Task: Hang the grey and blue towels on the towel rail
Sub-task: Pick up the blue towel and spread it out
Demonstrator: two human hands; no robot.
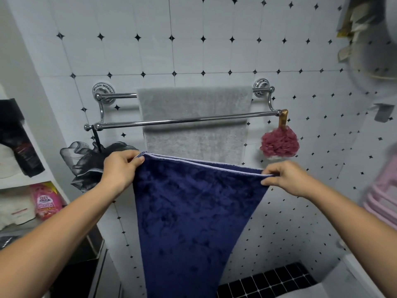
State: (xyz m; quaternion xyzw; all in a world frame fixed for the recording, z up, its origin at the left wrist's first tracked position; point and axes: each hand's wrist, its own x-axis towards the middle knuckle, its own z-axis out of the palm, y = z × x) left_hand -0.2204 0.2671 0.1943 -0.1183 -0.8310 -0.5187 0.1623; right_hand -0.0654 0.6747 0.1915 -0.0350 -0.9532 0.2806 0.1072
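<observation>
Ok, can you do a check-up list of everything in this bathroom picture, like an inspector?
Surface: white tiled wall with black diamonds; shiny chrome double towel rail fixed on it.
Job's things: fluffy grey towel draped over the rail; dark blue plush towel held below it, not yet hung.
Clutter: black mesh bath sponge hangs from the rail's left end, dark red mesh sponge from its right.
Grippers: left hand and right hand each pinch a top corner of the blue towel.
Cables: nothing seen.
Surroundings: white shelf with a pink packet, left; black floor tiles below.
</observation>
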